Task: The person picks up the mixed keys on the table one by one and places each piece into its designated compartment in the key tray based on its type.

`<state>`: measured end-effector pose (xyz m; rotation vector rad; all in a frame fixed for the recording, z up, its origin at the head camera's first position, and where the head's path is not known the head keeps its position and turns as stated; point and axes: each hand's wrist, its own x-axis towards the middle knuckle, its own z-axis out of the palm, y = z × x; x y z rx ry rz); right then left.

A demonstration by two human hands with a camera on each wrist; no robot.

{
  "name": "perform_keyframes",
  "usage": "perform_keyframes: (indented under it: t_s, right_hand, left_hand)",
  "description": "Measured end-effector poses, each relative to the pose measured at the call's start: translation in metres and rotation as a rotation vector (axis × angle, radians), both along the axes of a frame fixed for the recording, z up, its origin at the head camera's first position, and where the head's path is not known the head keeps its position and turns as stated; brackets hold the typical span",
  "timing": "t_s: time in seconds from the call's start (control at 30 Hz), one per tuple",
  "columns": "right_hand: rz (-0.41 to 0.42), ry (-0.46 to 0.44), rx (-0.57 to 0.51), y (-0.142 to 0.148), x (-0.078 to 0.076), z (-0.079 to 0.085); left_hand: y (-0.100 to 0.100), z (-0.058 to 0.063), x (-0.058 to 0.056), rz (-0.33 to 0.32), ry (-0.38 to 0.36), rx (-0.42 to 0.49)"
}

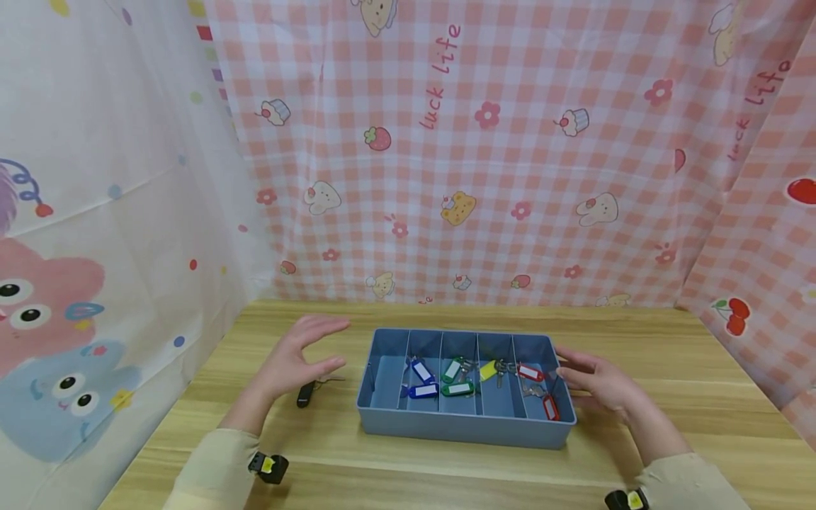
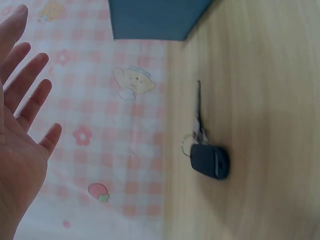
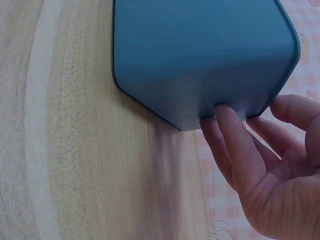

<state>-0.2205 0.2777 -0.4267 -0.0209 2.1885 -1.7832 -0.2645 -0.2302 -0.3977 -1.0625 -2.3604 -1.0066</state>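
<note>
A blue-grey divided tray [image 1: 468, 428] lies on the table with several compartments in a row. Blue key tags [image 1: 422, 371], green key tags [image 1: 457, 389], a yellow key tag [image 1: 487, 370] with keys, and red key tags [image 1: 550, 407] occupy separate compartments. My right hand [image 1: 602, 382] touches the tray's right end, fingertips on the outer wall and thumb by the rim. Left of the tray, my left hand [image 1: 296, 358] is held in the air, fingers spread, holding nothing. Below it lies a black key fob [image 2: 210, 161] with a metal ring and a key [image 2: 198, 107].
The wooden table [image 1: 446, 474] extends around the tray. A pink checked cloth [image 1: 484, 177] hangs behind it, and a white cartoon-printed cloth [image 1: 127, 177] hangs at the left. Both wrists wear small black cameras, the left one [image 1: 270, 468] over the table.
</note>
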Motion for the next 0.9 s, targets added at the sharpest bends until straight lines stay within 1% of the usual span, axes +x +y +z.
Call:
perform_keyframes:
  t_s: [0.37, 0.57, 0.7, 0.9]
  right_hand:
    - [-0.001, 0.002, -0.001, 0.000, 0.001, 0.001]
    - [0.003, 0.006, 0.010, 0.001, 0.000, 0.000]
    - [0.006, 0.010, 0.012, 0.001, 0.000, 0.000]
    - [0.014, 0.012, -0.001, 0.001, 0.000, -0.001]
  left_hand:
    - [-0.015, -0.014, -0.003, 0.060, 0.016, -0.074]
    - [-0.023, -0.023, -0.005, 0.093, 0.053, -0.133]
    - [-0.027, -0.026, -0.005, 0.109, 0.062, -0.171]
    - [-0.034, -0.029, -0.006, 0.124, 0.107, -0.244]
